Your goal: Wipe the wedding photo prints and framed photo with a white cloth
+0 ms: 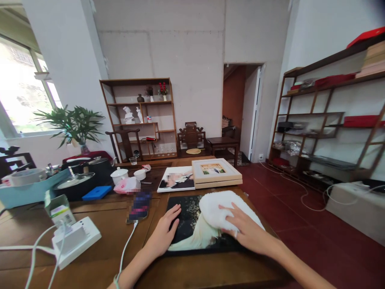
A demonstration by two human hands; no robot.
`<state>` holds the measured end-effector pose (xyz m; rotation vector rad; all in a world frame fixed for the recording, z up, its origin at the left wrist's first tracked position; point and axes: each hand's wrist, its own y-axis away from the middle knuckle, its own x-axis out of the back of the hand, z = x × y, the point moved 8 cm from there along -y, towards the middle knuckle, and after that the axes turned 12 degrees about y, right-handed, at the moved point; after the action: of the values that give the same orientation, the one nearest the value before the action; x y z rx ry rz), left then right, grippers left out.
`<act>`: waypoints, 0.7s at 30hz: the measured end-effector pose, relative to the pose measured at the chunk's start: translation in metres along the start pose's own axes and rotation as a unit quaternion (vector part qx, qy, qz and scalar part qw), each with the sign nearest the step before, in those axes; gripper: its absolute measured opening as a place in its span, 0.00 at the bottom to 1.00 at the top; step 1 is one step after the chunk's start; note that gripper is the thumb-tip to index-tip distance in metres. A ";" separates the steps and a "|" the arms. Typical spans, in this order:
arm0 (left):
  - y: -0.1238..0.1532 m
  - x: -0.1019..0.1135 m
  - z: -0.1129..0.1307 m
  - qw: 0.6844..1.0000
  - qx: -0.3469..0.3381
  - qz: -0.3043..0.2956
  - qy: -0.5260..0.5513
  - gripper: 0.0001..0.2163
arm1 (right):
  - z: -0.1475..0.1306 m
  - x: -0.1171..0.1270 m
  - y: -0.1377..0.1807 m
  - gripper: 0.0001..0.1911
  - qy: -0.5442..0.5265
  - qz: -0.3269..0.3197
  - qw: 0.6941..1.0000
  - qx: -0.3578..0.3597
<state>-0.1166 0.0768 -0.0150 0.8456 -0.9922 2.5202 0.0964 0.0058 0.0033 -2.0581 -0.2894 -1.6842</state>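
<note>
A dark photo panel (186, 218) with a pale gown printed on it lies flat on the wooden table. My left hand (166, 228) rests at the panel's left edge, its fingers stretched out over the surface and nothing in them. On the panel's right part, my right hand (245, 230) presses on a bunched, fluffy white cloth (216, 202). Its fingers are apart and sink into the cloth's folds. The cloth hides the upper right of the picture.
Behind the panel lie a white-edged photo print (177, 179) and a boxed picture frame (221, 170). To the left are a phone (140, 206) on a white cable, a power strip (76, 241), a blue box (96, 192), a white teapot (119, 175) and a pan (75, 182).
</note>
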 end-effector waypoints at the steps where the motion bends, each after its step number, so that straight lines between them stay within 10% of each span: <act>1: 0.000 0.000 -0.001 1.000 0.004 -0.001 -0.001 0.15 | -0.010 0.000 0.010 0.14 0.001 -0.006 1.000 0.008; 7: -0.001 -0.001 0.001 1.000 0.018 -0.015 0.004 0.15 | -0.038 0.003 0.028 0.11 -0.013 -0.045 0.998 0.052; 16: -0.001 -0.002 -0.001 0.999 0.025 -0.035 -0.007 0.16 | 0.036 -0.003 -0.059 0.16 0.036 0.048 0.998 -0.006; 21: -0.001 -0.005 -0.003 0.999 0.029 -0.039 -0.014 0.16 | 0.027 -0.008 -0.053 0.15 0.032 0.050 0.998 -0.009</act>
<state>-0.1134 0.0791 -0.0189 0.9213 -0.8810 2.4887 0.0950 0.0659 0.0027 -1.9923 -0.1490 -1.6939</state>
